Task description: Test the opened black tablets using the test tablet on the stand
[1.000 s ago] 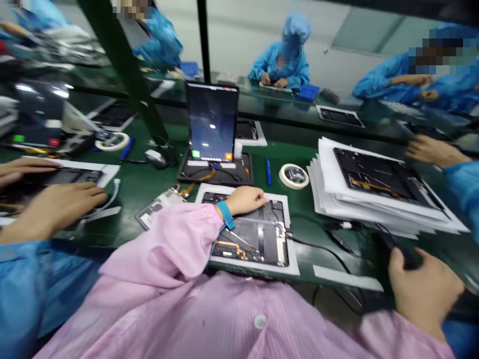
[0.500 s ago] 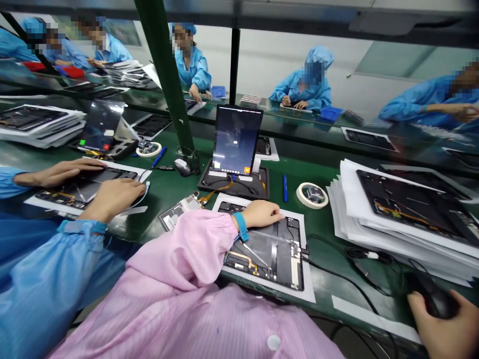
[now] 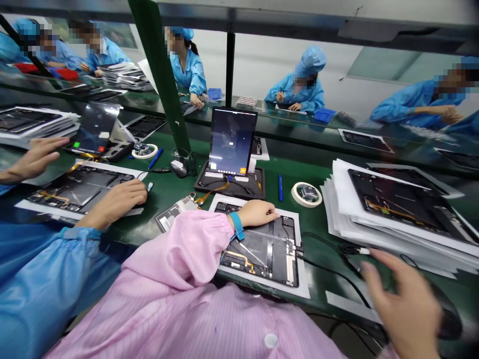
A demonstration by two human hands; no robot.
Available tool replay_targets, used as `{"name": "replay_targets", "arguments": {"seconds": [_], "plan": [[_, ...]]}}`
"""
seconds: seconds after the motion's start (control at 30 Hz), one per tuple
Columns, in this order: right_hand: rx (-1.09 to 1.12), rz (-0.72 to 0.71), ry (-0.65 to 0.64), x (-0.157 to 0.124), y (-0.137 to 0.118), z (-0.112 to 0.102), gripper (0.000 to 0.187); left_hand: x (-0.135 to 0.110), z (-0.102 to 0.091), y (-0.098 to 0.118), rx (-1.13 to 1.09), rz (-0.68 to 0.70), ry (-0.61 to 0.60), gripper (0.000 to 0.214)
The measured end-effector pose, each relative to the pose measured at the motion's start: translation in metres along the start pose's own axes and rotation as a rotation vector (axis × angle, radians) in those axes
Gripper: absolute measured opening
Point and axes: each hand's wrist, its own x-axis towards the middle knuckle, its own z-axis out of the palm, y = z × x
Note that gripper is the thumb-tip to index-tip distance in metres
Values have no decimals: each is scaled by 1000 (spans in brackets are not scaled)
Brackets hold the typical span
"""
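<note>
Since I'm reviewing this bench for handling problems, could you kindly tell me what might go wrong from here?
Your left hand rests on the open tablet, so pressure or a slip could damage its exposed gold ribbon cable. Your blurred right hand is beside loose black cables, which it could catch, possibly tugging the tablet where one meets its edge.

Here's my left hand (image 3: 256,213) lying flat with fingers together, and my right hand (image 3: 404,304) hovering open, fingers spread, blurred!
</note>
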Motion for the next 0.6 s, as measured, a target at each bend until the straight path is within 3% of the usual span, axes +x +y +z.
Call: {"name": "replay_targets", "arguments": {"seconds": [0.07,0.13,0.3,0.43,0.53,0.6], "plan": [[40,-293,-210,17,-29,15,35,0,0,0,-2,-1,-2,37],[20,-453,-358,32,-49,31,27,-1,-1,0,-3,-4,-4,37],[-21,-520,-487,54,-62,48,5,-2,-2,1,-2,13,8,37],[104,-577,-594,62,-51,43,12,-4,2,0,-10,11,28,36],[119,-497,-680,70,-40,34,13,-4,2,2,-61,3,43,32],[118,-426,-699,82,-39,34,27,-5,-5,6,-95,61,119,24]]}}
